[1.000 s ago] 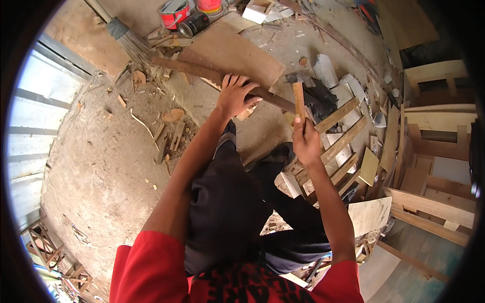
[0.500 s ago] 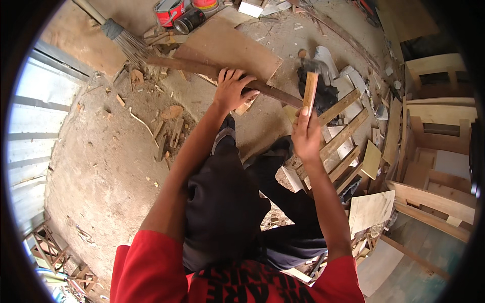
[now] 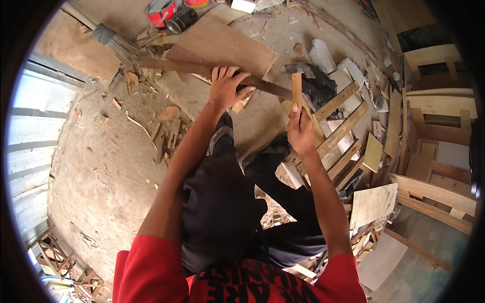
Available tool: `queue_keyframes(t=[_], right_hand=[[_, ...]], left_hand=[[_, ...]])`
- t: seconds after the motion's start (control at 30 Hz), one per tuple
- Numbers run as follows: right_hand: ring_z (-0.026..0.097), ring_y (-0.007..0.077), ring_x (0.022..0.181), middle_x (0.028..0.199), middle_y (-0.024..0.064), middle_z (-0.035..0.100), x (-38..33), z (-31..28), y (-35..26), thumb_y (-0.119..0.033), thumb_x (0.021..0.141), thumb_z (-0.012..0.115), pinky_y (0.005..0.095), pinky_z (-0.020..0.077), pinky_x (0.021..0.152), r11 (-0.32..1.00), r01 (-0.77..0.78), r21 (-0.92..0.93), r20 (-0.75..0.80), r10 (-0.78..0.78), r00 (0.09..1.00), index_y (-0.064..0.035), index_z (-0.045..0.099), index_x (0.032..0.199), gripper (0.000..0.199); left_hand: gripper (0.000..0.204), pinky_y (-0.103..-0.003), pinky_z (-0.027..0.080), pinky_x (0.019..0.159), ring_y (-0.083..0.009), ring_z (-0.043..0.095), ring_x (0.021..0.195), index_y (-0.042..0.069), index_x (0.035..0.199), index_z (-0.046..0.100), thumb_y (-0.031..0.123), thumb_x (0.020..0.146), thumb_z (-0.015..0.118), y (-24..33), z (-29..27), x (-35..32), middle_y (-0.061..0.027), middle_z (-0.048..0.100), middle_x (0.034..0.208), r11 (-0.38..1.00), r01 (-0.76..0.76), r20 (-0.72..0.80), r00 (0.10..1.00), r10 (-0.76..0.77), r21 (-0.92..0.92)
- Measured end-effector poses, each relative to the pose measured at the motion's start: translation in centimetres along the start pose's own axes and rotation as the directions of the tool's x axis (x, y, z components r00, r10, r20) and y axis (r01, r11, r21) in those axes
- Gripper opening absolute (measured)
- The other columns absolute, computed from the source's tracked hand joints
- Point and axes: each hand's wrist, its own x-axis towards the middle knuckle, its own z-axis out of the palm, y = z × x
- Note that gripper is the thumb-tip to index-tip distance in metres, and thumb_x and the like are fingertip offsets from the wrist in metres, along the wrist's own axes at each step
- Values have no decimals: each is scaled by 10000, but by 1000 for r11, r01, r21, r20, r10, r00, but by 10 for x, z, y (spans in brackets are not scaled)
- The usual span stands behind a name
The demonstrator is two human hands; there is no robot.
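My left hand (image 3: pixel 226 90) lies over a long brown wooden strip (image 3: pixel 177 66), with its fingers curled across the far side and the thumb along the near edge. My right hand (image 3: pixel 301 129) is closed round the wooden handle of a hammer (image 3: pixel 296 90), held upright near the strip's right end. The hammer head is blurred against a dark plastic bag (image 3: pixel 323 89). Behind the strip lies a flat brown board (image 3: pixel 222 44). A small wood piece shows partly under my left hand; its shape is mostly hidden.
A broom (image 3: pixel 113 41) and a red can (image 3: pixel 160 12) are at the far left. Wooden slats (image 3: pixel 342 128) and a pale panel (image 3: pixel 373 204) lie to my right, beside stacked wooden frames (image 3: pixel 434 194). Wood scraps (image 3: pixel 172 132) litter the floor near a corrugated metal wall (image 3: pixel 35 121).
My right hand has moved the hammer left, closer to the strip's end. My left hand keeps its place on the strip, while the whole view has shifted slightly.
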Motion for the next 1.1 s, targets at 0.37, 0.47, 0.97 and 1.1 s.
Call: queue_keyframes(t=[0.37,0.47,0.97,1.1], right_hand=[[623,498,712,752,297,618,14,-6,-16,-366,1017,504,527,504,601,978,11,-207,170,25,985,9,567,922,392],[626,492,695,724,296,609,4,8,-16,-359,1012,514,540,507,607,993,88,-80,-93,-95,991,11,572,938,382],[574,265,557,690,126,571,-59,-27,-39,-467,1022,483,412,479,564,802,-492,337,160,467,870,18,547,908,502],[522,127,580,650,41,538,-138,-32,-55,-413,992,583,344,445,539,711,-510,485,166,497,852,-8,545,859,429]], left_hand=[[428,-471,247,1082,-284,464,1157,201,1154,690,488,838,704,-3,-1,3,-69,558,1158,999,-32,-60,998,31,-15],[421,-478,239,1092,-286,465,1156,197,1148,692,481,838,705,-2,0,0,-70,550,1167,1000,-22,-44,999,22,-1],[453,-537,270,1085,-293,463,1212,212,1192,671,534,875,642,-5,-3,5,-71,558,1217,1000,-15,94,995,15,0],[487,-523,397,993,-345,520,1222,130,1231,601,507,923,598,-17,-37,15,-135,589,1235,993,-106,318,944,85,47]])
